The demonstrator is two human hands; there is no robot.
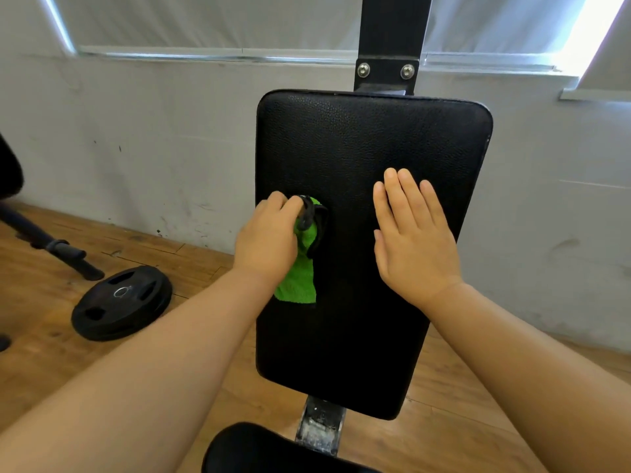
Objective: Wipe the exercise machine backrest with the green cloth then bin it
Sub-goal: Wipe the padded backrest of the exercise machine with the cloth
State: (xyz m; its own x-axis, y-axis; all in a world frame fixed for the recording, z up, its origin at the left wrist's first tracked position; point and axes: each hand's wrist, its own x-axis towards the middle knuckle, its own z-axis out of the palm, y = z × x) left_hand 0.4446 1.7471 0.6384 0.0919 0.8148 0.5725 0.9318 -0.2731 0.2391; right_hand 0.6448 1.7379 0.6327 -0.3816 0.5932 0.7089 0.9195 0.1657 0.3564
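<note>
The black padded backrest [368,138] of the exercise machine stands upright in front of me, bolted to a dark metal post [389,35]. My left hand [268,237] is shut on the green cloth [298,278], which has a black edge, and presses it against the left side of the pad at mid height. The cloth hangs down below my fist. My right hand [411,240] lies flat on the right half of the pad, fingers together and pointing up, holding nothing. No bin is in view.
A black weight plate [121,303] lies on the wooden floor at the left, beside a dark bar [51,245]. The black seat pad [266,452] is at the bottom. A grey wall and window sill [205,58] are close behind the machine.
</note>
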